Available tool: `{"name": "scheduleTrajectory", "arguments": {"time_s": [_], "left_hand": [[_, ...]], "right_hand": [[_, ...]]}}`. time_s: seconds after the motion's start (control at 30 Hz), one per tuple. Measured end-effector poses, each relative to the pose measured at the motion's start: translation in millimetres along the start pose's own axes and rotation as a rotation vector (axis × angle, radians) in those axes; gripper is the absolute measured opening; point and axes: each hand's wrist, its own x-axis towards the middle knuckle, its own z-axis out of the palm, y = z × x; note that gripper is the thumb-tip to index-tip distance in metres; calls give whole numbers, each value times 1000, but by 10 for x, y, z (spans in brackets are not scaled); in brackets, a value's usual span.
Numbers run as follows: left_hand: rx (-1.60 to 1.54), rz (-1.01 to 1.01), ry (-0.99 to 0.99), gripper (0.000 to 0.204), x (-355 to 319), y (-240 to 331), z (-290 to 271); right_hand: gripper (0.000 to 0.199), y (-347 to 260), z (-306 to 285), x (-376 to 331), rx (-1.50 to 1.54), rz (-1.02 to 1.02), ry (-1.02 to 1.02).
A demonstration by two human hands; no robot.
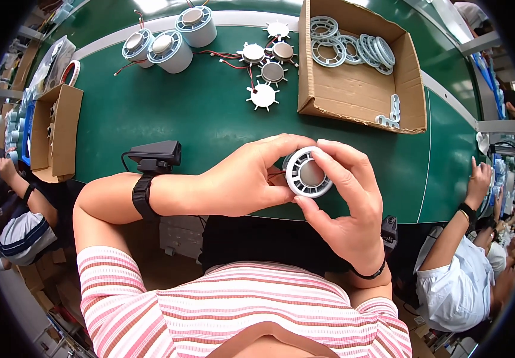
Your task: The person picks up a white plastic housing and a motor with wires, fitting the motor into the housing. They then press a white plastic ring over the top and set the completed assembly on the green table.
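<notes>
Near the front edge of the table, both my hands close around a round white housing (296, 179) with a slotted ring on top and a silver disc at its centre. My left hand (257, 176) grips it from the left side, where a dark red wire shows by the fingers. Thumb and fingers of my right hand (350, 203) hold the ring from the right, a fingertip lying by the disc. The lower side of the housing is hidden by the left hand.
Farther back lie several white spoked discs (263, 96) with silver centres and red wires. White cylinders (171, 55) topped with silver discs stand back left. A cardboard box (353, 98) holds pale rings (377, 51). Another carton (65, 131) is at left. Co-workers sit on both sides.
</notes>
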Motion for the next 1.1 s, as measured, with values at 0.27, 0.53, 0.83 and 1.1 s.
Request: {"name": "scheduleTrajectory", "arguments": {"time_s": [0.27, 0.53, 0.83, 1.1], "left_hand": [[3, -29, -50, 63, 16, 31, -11], [-163, -121, -252, 69, 97, 17, -247], [-458, -425, -246, 76, 131, 157, -303], [-321, -331, -257, 63, 138, 131, -275]], "right_hand": [[65, -1, -2, 38, 22, 35, -25], [67, 11, -155, 127, -76, 25, -172], [66, 40, -117, 148, -41, 49, -175], [67, 34, -51, 112, -120, -17, -147]]}}
